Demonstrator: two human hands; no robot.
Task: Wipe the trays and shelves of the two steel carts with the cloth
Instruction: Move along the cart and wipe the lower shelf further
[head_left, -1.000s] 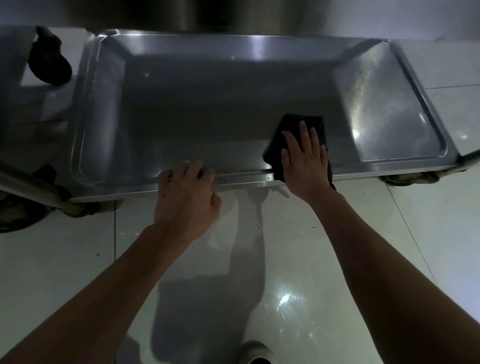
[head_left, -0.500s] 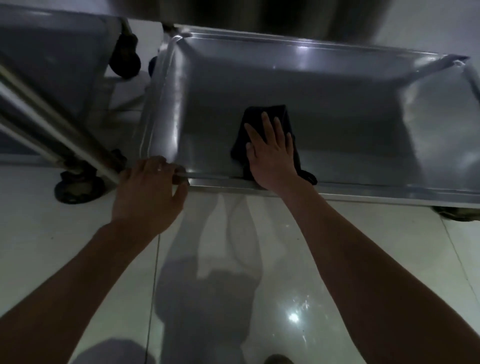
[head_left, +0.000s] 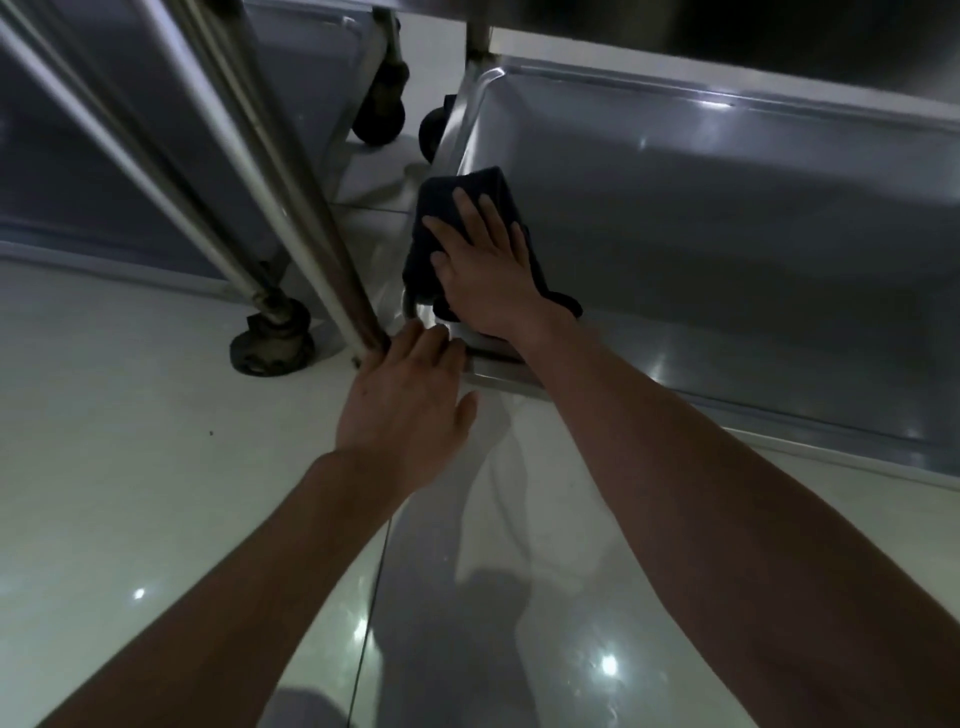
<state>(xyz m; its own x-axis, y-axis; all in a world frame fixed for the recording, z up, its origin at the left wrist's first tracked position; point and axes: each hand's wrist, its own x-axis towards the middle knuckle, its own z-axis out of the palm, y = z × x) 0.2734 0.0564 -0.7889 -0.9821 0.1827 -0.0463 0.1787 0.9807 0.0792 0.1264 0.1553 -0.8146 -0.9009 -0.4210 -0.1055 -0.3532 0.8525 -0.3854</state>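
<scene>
Since the earlier frame my right hand (head_left: 485, 270) is sliding the dark folded cloth (head_left: 467, 234) leftward, now into the near-left corner of the low steel cart tray (head_left: 727, 234). Fingers flat, slightly spread, pressing the cloth. My left hand (head_left: 410, 400) is resting, fingers straight, by the steel cart post (head_left: 291, 208). Cloth judged soft, light, liable to bunch; palm pressure is holding best.

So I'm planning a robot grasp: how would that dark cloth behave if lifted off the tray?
Probably floppy: the cloth drapes over the tray rim under the flat right hand. Likely light, being thin and folded. It should slide easily on the smooth steel.
</scene>
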